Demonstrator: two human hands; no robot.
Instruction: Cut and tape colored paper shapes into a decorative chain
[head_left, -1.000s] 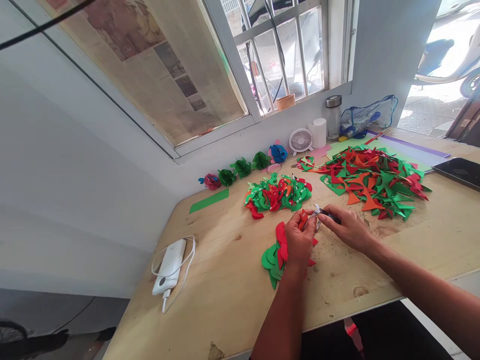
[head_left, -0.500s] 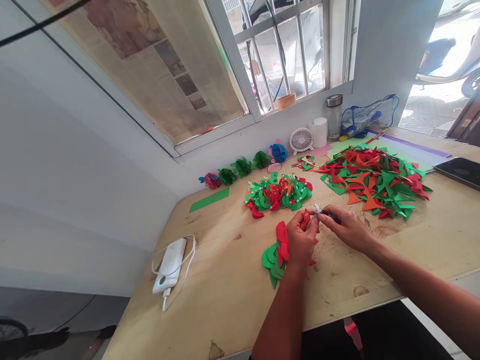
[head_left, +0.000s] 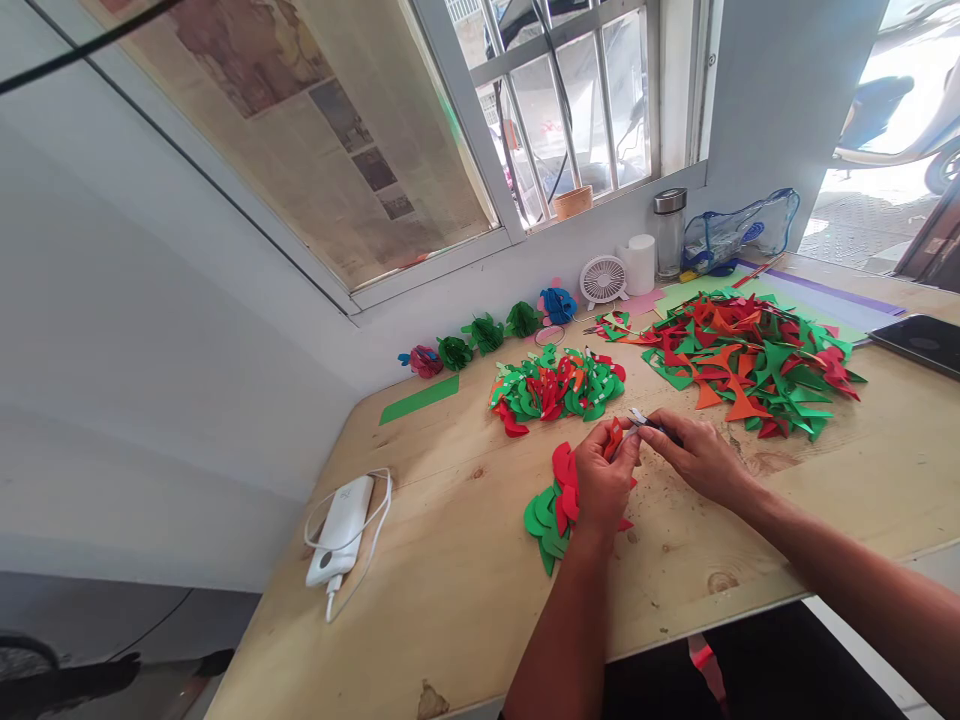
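Note:
My left hand (head_left: 602, 470) is closed on a folded orange paper piece (head_left: 613, 436), its fingertips pinching it above the table. My right hand (head_left: 697, 455) grips a dark-handled tool with a silvery tip (head_left: 637, 418); the tip meets the fingers of my left hand. Whether it is a blade I cannot tell. Under and beside my left wrist lie red paper cutouts (head_left: 564, 465) and green paper cutouts (head_left: 551, 525), partly hidden by the hand. Just beyond my hands is a heap of red, green and orange cutouts (head_left: 555, 385) with small white marks.
A large pile of paper scraps (head_left: 750, 360) covers the right side, with a phone (head_left: 922, 342) beyond. A white power bank (head_left: 341, 530) with its cable lies left. Along the wall stand paper ornaments (head_left: 487, 333), a small fan (head_left: 602, 281) and a glass bottle (head_left: 669, 235).
Both hands stay almost in place, still holding the orange paper and the tool. The view has shifted very slightly; nothing else has visibly moved.

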